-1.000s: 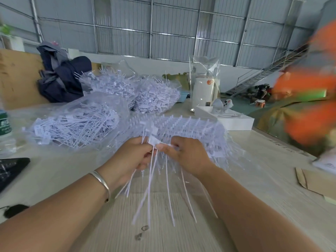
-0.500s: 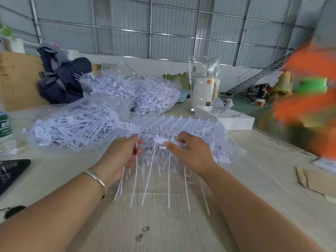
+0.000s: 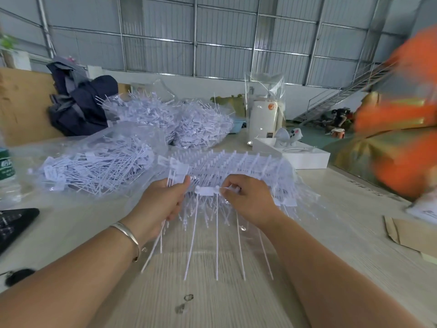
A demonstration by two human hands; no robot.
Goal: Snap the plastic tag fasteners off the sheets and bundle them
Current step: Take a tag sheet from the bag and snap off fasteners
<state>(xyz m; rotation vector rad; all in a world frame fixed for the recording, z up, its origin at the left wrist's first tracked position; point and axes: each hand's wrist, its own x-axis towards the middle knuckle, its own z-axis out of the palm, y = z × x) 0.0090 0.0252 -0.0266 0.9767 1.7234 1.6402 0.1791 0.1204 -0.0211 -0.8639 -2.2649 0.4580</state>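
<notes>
since a moment ago the left hand (image 3: 163, 202) lifts its little bundle of loose fasteners (image 3: 176, 176) higher, fingers curled round their stems, while the right hand (image 3: 246, 197) now pinches the next fastener (image 3: 207, 191) on the sheet (image 3: 236, 162). that one sits between both hands, seemingly about to be snapped free.

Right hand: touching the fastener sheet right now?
Touching. In the head view the right hand pinches the white tab at the near edge of the fastener sheet; its fingers curl onto the plastic with no gap.
</notes>
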